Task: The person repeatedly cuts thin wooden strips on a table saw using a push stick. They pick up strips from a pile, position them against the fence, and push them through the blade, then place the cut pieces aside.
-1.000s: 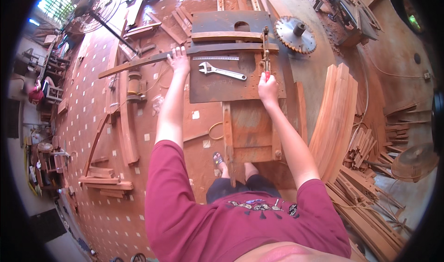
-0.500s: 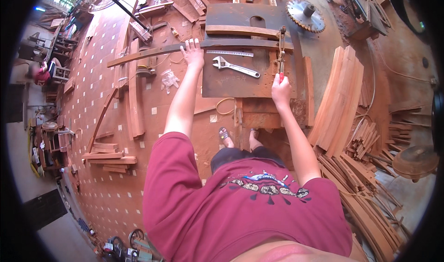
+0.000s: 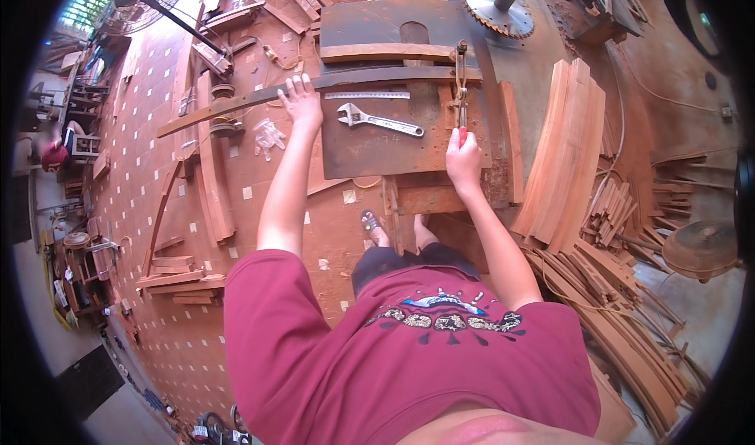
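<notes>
My left hand lies with spread fingers on a long, slightly curved wooden strip, whose left part juts past the dark metal table. My right hand is wrapped round the red handle of a toggle clamp. The clamp stands at the right end of the strip and of a paler curved wood piece behind it. Between my hands, an adjustable wrench and a white ruler rest on the tabletop.
A toothed circular saw blade sits at the table's far right. Curved planks stand stacked to the right, above piles of offcuts. Lumber lies on the tiled floor at left, near a fan. A person is at far left.
The whole view has shifted, so the table and both hands appear farther left. Against the strip and the clamp, my hands keep their places.
</notes>
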{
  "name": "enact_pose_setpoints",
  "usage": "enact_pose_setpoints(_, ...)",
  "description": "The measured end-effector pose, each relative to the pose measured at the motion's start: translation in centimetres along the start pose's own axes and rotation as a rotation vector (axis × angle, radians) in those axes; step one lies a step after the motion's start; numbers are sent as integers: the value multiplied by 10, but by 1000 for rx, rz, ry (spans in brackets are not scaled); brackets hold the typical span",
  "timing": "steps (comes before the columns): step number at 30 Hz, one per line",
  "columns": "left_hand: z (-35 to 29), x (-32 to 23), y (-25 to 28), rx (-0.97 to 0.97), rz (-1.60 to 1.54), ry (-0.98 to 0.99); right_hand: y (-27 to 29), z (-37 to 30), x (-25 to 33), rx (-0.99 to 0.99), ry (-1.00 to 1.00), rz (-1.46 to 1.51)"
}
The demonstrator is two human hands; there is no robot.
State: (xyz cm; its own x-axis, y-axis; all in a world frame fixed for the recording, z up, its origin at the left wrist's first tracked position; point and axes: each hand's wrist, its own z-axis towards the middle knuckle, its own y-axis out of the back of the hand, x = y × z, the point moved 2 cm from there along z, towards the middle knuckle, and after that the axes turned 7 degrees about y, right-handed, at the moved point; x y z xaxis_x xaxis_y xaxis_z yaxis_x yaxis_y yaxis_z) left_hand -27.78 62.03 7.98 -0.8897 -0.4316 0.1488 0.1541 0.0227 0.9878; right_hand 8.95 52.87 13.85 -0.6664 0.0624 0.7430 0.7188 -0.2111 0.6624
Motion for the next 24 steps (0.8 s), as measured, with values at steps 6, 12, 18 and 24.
enact_pose_setpoints(6,27,-11,-2,-48,29,3,-10,25,2,-9,-10,13)
enact_pose_setpoints(12,74,-24,-2,-57,-16,-1,-25,69,12,-16,12,12)
enact_pose_setpoints(18,125,-35,-3,-20,29,21,-43,114,22,-30,27,33)
enact_pose_setpoints(24,185,-52,-10,7,81,61,-64,166,30,-48,27,10)
